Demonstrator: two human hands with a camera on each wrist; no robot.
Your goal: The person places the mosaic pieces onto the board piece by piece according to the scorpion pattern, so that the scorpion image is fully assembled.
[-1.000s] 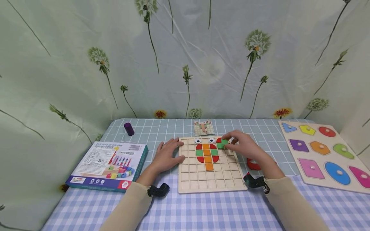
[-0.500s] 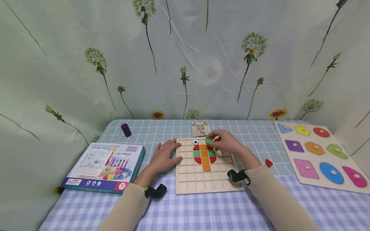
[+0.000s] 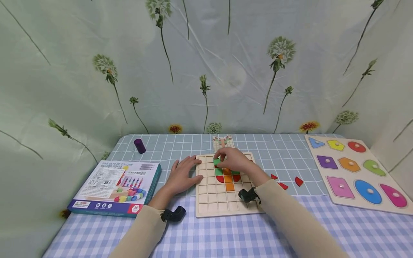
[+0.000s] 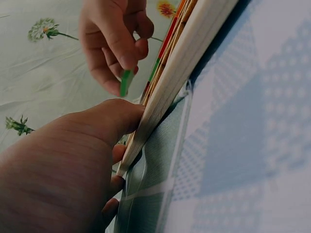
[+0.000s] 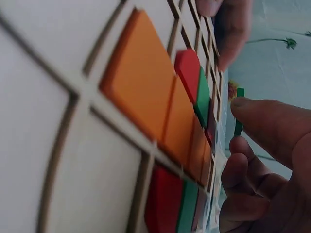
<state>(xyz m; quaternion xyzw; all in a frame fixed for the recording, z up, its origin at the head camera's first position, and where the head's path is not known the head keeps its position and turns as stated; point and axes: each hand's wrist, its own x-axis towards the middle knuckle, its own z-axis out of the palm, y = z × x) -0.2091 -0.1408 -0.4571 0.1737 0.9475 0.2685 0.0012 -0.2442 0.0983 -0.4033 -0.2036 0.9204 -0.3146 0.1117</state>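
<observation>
A wooden grid board lies before me, bearing a column of orange square tiles with red rounded tiles and green tiles beside it. My right hand pinches a green square tile between thumb and fingertip, held over the board's upper left part. That hand covers the top of the tile pattern in the head view. My left hand rests against the board's left edge, fingers spread. In the left wrist view its thumb touches the board's rim.
Several red tiles lie right of the board. Behind it sits a small pattern card, partly hidden by my hand. A boxed toy and purple cylinder are at left, a knobbed shape puzzle at right.
My right hand has carried the green tile leftward across the board's top, uncovering red tiles on the table at right. The left hand has stayed at the board's edge.
</observation>
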